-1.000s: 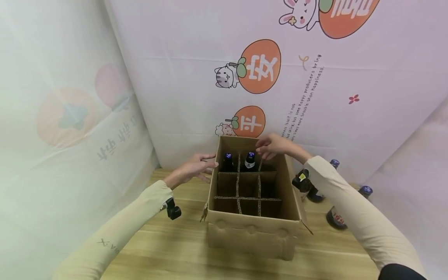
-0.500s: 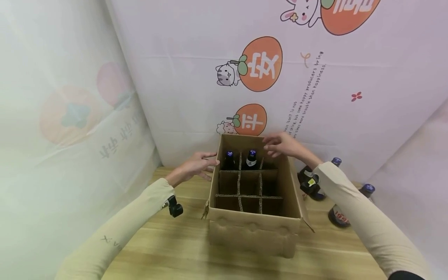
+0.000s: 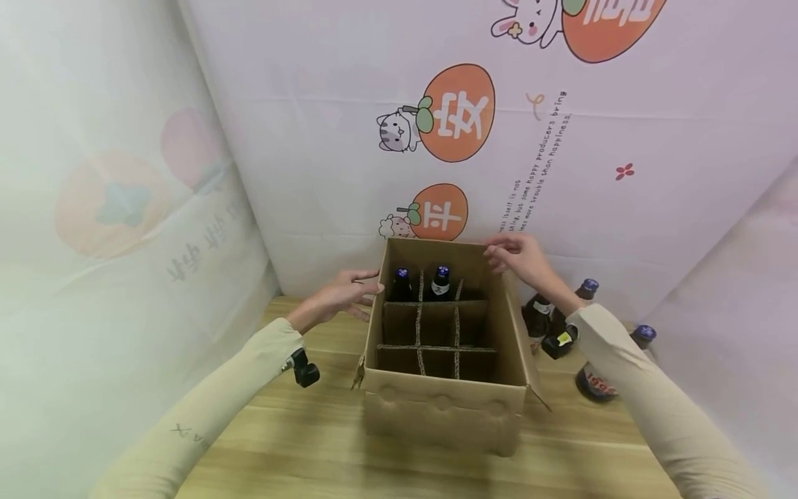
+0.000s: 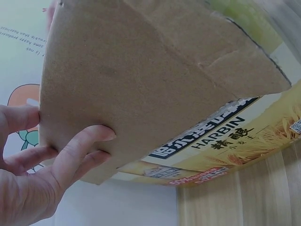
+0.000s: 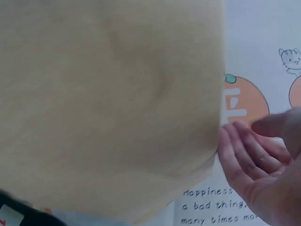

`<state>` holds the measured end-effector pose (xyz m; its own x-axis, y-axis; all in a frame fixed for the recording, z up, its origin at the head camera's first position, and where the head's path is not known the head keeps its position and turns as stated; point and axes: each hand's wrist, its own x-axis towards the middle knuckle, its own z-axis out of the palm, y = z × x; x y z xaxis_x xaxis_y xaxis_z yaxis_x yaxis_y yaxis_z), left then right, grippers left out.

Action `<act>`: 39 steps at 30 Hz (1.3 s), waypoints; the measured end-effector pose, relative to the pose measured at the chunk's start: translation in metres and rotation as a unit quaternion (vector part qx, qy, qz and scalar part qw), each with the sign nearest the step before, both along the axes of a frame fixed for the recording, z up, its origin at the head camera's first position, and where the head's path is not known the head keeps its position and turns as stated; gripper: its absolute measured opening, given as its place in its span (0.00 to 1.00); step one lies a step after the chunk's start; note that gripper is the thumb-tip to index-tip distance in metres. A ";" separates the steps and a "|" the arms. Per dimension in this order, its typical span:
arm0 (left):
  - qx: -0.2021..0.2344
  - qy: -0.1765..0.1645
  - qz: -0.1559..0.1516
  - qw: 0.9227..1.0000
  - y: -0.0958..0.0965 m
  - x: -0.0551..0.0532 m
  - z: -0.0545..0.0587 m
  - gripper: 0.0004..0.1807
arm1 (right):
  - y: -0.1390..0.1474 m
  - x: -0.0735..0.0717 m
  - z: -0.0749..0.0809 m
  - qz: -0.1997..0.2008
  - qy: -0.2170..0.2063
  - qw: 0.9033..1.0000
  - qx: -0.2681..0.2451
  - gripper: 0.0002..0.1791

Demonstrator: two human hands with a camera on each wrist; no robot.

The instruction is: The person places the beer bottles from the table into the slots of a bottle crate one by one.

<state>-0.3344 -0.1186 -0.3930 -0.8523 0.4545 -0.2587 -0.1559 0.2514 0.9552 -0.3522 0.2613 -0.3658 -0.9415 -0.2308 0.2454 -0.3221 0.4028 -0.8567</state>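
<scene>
Brown box (image 3: pixel 442 416), left fingers (image 4: pixel 86 141) against its side, right fingers (image 5: pixel 254 149) at corner

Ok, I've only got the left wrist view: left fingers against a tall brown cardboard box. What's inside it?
Observer: Two blue-capped dark glass bottles stand in the far row of the brown cardboard box, in its left and middle compartments.
Operator: And is the right hand carrying another one?
Observer: No, the right hand is at the box's far right corner, with no bottle in it.
Operator: Any outside?
Observer: Yes, more dark glass bottles stand right of the box.
</scene>
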 end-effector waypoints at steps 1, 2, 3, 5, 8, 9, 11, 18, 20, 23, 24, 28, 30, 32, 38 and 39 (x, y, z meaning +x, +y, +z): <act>0.001 0.000 -0.002 1.000 0.000 -0.001 0.000 0.39 | 0.002 0.000 -0.002 -0.010 0.009 1.000 -0.013 0.17; 0.002 -0.001 -0.002 1.000 0.000 -0.001 0.000 0.39 | 0.005 0.001 -0.004 -0.022 0.020 0.999 -0.021 0.17; 0.002 -0.001 -0.003 1.000 0.000 -0.002 0.000 0.39 | 0.008 0.002 -0.006 -0.031 0.030 0.999 -0.028 0.16; 0.002 -0.002 -0.003 1.000 0.001 -0.002 0.000 0.39 | 0.013 0.003 -0.010 -0.047 0.046 0.997 -0.034 0.16; 0.003 -0.004 0.000 1.000 0.001 -0.002 0.000 0.38 | 0.021 0.006 -0.016 -0.069 0.053 0.996 -0.032 0.16; 0.003 -0.003 0.001 1.000 0.001 -0.002 0.000 0.38 | 0.024 0.007 -0.018 -0.076 0.053 0.995 -0.031 0.16; 0.005 -0.004 0.002 1.000 0.000 -0.001 0.000 0.38 | 0.030 0.009 -0.022 -0.091 0.052 0.994 -0.028 0.16; 0.003 -0.001 0.002 1.000 -0.001 -0.001 0.001 0.39 | 0.043 0.017 -0.033 -0.153 0.050 0.987 -0.021 0.19; 0.001 0.000 0.001 1.000 -0.001 -0.001 0.001 0.39 | 0.046 0.017 -0.036 -0.164 0.051 0.985 -0.016 0.19; 0.002 -0.001 0.000 1.000 -0.001 -0.001 0.000 0.39 | 0.049 0.018 -0.038 -0.169 0.050 0.984 -0.012 0.18; 0.003 -0.002 0.001 1.000 -0.002 -0.001 0.000 0.39 | 0.050 0.019 -0.039 -0.170 0.050 0.984 -0.013 0.18; 0.003 -0.004 0.004 1.000 -0.001 -0.001 0.000 0.39 | 0.055 0.021 -0.045 -0.169 0.049 0.984 -0.003 0.18; 0.003 -0.003 0.004 1.000 -0.001 0.000 0.000 0.39 | 0.058 0.025 -0.049 -0.175 0.051 0.983 0.018 0.19; 0.001 0.000 0.001 1.000 -0.001 0.000 0.001 0.38 | 0.062 0.027 -0.054 -0.187 0.054 0.980 0.040 0.19; -0.006 0.001 0.001 1.000 -0.001 -0.001 0.001 0.38 | 0.071 0.032 -0.063 -0.207 0.076 0.973 0.064 0.17; -0.007 0.001 0.002 1.000 -0.001 -0.001 0.001 0.38 | 0.072 0.032 -0.064 -0.207 0.077 0.973 0.064 0.17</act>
